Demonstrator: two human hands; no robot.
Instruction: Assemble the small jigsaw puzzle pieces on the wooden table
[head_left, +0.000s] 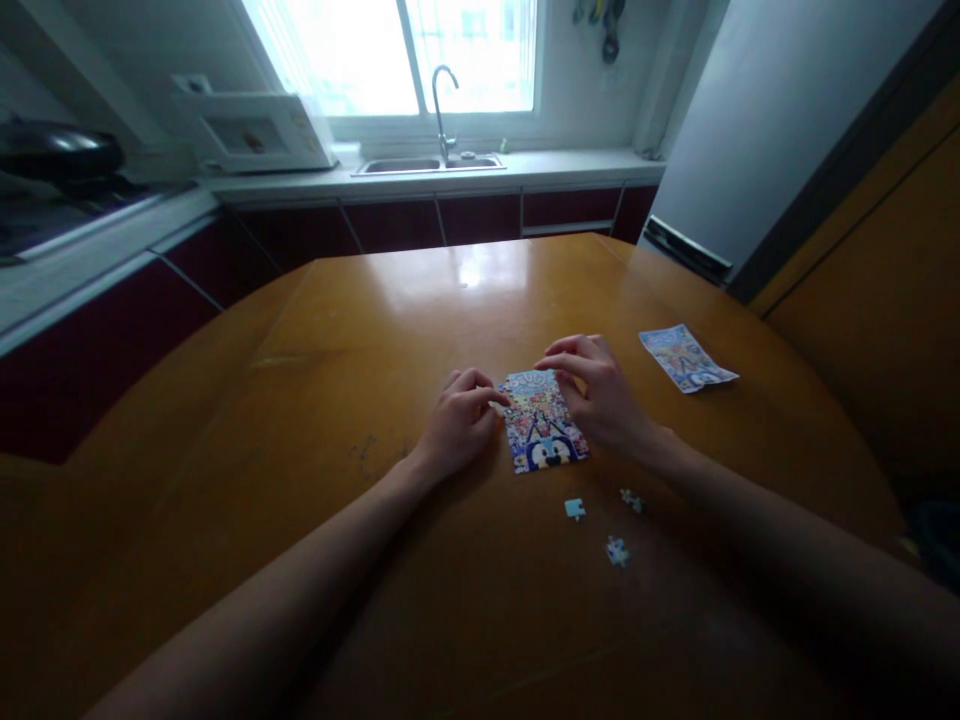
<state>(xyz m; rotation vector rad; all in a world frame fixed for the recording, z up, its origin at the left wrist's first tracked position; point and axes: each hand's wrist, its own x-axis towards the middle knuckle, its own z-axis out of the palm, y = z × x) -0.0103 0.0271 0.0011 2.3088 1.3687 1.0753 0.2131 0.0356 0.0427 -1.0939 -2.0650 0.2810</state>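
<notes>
Jigsaw (546,420), mostly assembled, flat on table (420,320) btwn both hands. L hand (459,425) at its left edge, fingers loosely curled, fingertips at/near upper-left edge; can't tell if pinching. R hand (604,395) at upper-right corner, fingers bent over it; can't tell if a pc is gripped, tips partly hidden.

Risks (my judgement): uneven push from either hand could shift or buckle jigsaw, popping interlocked pcs; forcing a misaligned tab could bend it. Near side: pale-blue pc (574,509), patterned pc (617,551), darker pc (631,500) by R forearm, so a sleeve-less arm sweep might knock it. Printed sheet (686,358) farther right, creased, prob. safe.
</notes>
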